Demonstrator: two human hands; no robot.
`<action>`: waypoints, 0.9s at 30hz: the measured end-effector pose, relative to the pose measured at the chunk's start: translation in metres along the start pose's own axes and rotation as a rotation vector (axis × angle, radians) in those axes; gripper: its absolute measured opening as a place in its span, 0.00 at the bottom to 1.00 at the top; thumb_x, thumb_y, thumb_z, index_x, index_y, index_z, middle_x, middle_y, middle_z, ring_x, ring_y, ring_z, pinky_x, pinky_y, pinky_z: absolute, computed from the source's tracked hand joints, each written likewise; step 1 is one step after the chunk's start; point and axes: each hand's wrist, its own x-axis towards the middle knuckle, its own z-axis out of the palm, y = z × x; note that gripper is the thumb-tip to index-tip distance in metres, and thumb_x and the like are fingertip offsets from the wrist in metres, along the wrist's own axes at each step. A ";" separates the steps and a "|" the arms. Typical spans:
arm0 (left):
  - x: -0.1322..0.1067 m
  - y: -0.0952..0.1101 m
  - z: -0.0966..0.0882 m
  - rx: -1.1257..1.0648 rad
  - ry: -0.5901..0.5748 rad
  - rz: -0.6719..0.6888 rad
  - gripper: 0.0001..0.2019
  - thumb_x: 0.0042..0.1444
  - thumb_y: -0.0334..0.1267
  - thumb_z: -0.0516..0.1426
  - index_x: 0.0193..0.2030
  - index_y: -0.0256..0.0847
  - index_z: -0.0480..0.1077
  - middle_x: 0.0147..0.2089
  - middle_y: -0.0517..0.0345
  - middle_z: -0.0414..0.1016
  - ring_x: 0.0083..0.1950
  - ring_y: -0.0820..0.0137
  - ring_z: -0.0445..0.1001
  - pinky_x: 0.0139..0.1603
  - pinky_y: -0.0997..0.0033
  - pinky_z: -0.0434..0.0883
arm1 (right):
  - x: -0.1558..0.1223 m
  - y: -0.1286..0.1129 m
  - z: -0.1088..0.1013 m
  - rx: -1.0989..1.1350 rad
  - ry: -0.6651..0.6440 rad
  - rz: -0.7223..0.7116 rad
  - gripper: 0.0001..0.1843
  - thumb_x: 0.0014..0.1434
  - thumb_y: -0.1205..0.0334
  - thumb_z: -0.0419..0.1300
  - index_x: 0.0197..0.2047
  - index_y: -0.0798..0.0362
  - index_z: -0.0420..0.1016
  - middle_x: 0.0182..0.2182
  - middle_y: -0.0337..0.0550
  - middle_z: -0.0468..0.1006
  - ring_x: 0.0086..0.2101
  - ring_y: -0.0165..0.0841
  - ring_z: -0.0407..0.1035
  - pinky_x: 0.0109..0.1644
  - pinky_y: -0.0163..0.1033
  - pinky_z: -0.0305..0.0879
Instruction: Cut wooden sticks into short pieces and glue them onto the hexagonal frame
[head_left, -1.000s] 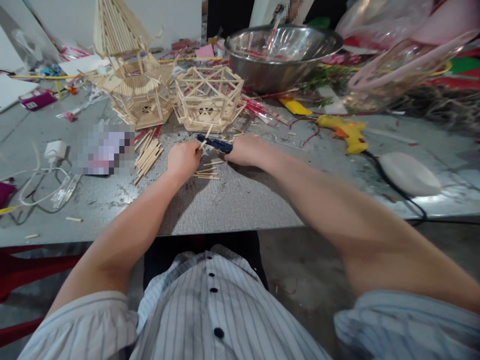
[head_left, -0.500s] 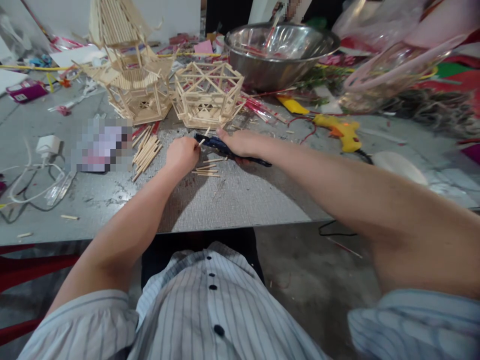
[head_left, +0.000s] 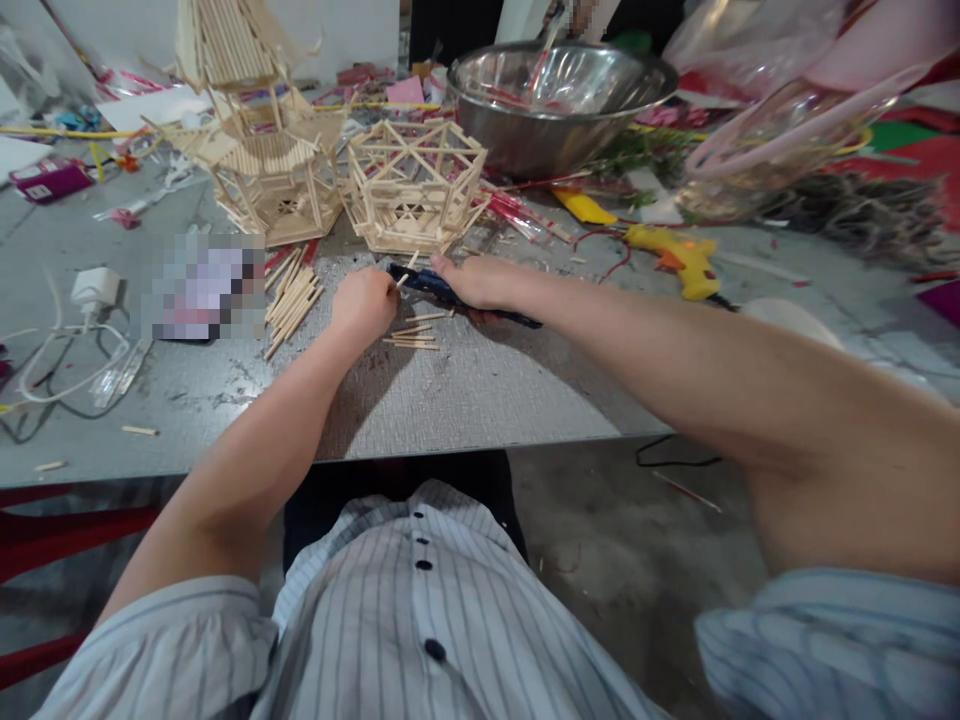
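- Fingers of the left hand (head_left: 365, 302) are gripping a thin wooden stick (head_left: 409, 268), which is slanting up and away from them.
- The right hand (head_left: 480, 282) is holding dark pliers (head_left: 431, 286), its fingers closing around them; the head of the pliers is pointing toward the left hand.
- The held stick is crossing the head of the pliers, just above the table (head_left: 450, 400); I cannot tell whether the pliers are biting it.
- Short sticks (head_left: 412, 340) are lying on the table just below the hands.
- A pile of sticks (head_left: 294, 310) is lying left of the left hand.
- A stick frame (head_left: 411, 211) is standing just beyond the hands, beside a stick tower (head_left: 262, 155).
- A yellow glue gun (head_left: 686, 262) is resting off to the right.
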 end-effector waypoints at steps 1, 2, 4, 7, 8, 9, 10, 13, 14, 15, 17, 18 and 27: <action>0.000 0.000 0.001 -0.003 0.008 0.002 0.17 0.61 0.35 0.51 0.46 0.37 0.81 0.48 0.41 0.83 0.50 0.56 0.80 0.49 0.62 0.72 | -0.001 0.000 0.000 -0.009 0.000 0.000 0.47 0.68 0.31 0.32 0.33 0.57 0.80 0.16 0.48 0.68 0.24 0.39 0.72 0.31 0.42 0.70; 0.001 -0.001 0.002 -0.008 0.018 0.007 0.16 0.61 0.35 0.52 0.45 0.37 0.81 0.48 0.41 0.83 0.50 0.56 0.80 0.49 0.62 0.72 | -0.001 0.000 -0.001 -0.017 0.000 -0.001 0.47 0.68 0.30 0.32 0.33 0.57 0.81 0.16 0.48 0.68 0.24 0.39 0.72 0.32 0.42 0.70; 0.002 -0.002 0.004 -0.020 0.038 0.020 0.15 0.60 0.34 0.52 0.43 0.37 0.81 0.46 0.41 0.83 0.49 0.55 0.79 0.48 0.61 0.72 | -0.003 -0.001 -0.002 -0.026 -0.008 -0.007 0.48 0.67 0.30 0.32 0.33 0.57 0.81 0.15 0.47 0.67 0.23 0.38 0.72 0.32 0.42 0.70; 0.004 -0.003 0.006 -0.038 0.054 0.027 0.13 0.59 0.34 0.53 0.39 0.38 0.80 0.42 0.42 0.83 0.46 0.56 0.79 0.47 0.61 0.71 | -0.003 -0.001 -0.002 -0.019 -0.007 -0.005 0.49 0.66 0.27 0.31 0.32 0.56 0.81 0.14 0.46 0.67 0.21 0.37 0.70 0.30 0.41 0.68; 0.004 -0.003 0.006 -0.042 0.056 0.027 0.13 0.59 0.33 0.53 0.38 0.38 0.80 0.41 0.43 0.83 0.46 0.56 0.78 0.47 0.61 0.71 | -0.002 -0.001 -0.002 -0.018 -0.006 -0.004 0.50 0.65 0.27 0.31 0.31 0.56 0.80 0.14 0.46 0.66 0.21 0.36 0.69 0.29 0.41 0.67; 0.004 -0.003 0.005 -0.043 0.059 0.025 0.13 0.59 0.33 0.53 0.37 0.39 0.80 0.40 0.43 0.82 0.45 0.57 0.78 0.46 0.62 0.71 | -0.002 -0.001 -0.001 -0.024 -0.004 -0.002 0.50 0.65 0.26 0.30 0.31 0.56 0.80 0.14 0.46 0.66 0.20 0.35 0.69 0.28 0.40 0.66; 0.004 -0.003 0.005 -0.042 0.062 0.022 0.13 0.59 0.33 0.53 0.36 0.39 0.80 0.40 0.44 0.82 0.45 0.57 0.78 0.46 0.62 0.70 | -0.002 -0.001 -0.001 -0.035 -0.003 -0.003 0.50 0.65 0.27 0.30 0.30 0.56 0.79 0.14 0.46 0.66 0.19 0.35 0.67 0.28 0.40 0.66; 0.002 -0.001 0.003 -0.035 0.057 0.005 0.12 0.58 0.33 0.53 0.34 0.40 0.79 0.38 0.45 0.82 0.43 0.58 0.78 0.44 0.63 0.70 | -0.004 -0.002 -0.002 -0.037 -0.007 -0.017 0.52 0.64 0.26 0.28 0.30 0.59 0.78 0.13 0.46 0.65 0.17 0.32 0.63 0.27 0.40 0.65; 0.002 -0.001 0.002 -0.035 0.054 0.002 0.11 0.58 0.33 0.53 0.34 0.40 0.79 0.38 0.44 0.82 0.43 0.58 0.78 0.43 0.63 0.70 | -0.005 -0.002 -0.003 -0.026 -0.011 -0.022 0.53 0.64 0.26 0.28 0.30 0.60 0.78 0.13 0.45 0.65 0.17 0.32 0.62 0.27 0.40 0.64; 0.002 -0.001 0.002 -0.035 0.052 0.003 0.11 0.58 0.33 0.53 0.34 0.40 0.79 0.38 0.44 0.82 0.43 0.58 0.78 0.43 0.63 0.70 | -0.006 -0.002 -0.003 -0.015 -0.015 -0.023 0.53 0.64 0.26 0.28 0.30 0.61 0.77 0.13 0.45 0.65 0.17 0.31 0.61 0.27 0.40 0.64; 0.002 -0.001 0.002 -0.036 0.051 0.017 0.12 0.58 0.33 0.53 0.34 0.39 0.79 0.39 0.44 0.82 0.43 0.58 0.78 0.44 0.63 0.70 | -0.008 -0.002 -0.004 0.004 -0.023 -0.026 0.51 0.65 0.27 0.29 0.29 0.61 0.76 0.13 0.45 0.64 0.17 0.30 0.60 0.27 0.38 0.63; 0.003 -0.002 0.002 -0.037 0.053 0.025 0.12 0.58 0.33 0.53 0.34 0.40 0.79 0.39 0.44 0.82 0.43 0.58 0.78 0.44 0.63 0.70 | -0.009 -0.002 -0.004 0.013 -0.026 -0.023 0.49 0.66 0.28 0.30 0.28 0.61 0.75 0.13 0.45 0.65 0.18 0.30 0.60 0.27 0.38 0.62; 0.003 -0.009 0.004 -0.101 0.110 0.050 0.11 0.60 0.36 0.53 0.32 0.42 0.76 0.37 0.47 0.81 0.43 0.59 0.77 0.43 0.63 0.67 | -0.002 0.011 -0.009 0.092 -0.125 -0.082 0.37 0.68 0.32 0.39 0.27 0.53 0.69 0.21 0.45 0.71 0.22 0.33 0.67 0.29 0.39 0.64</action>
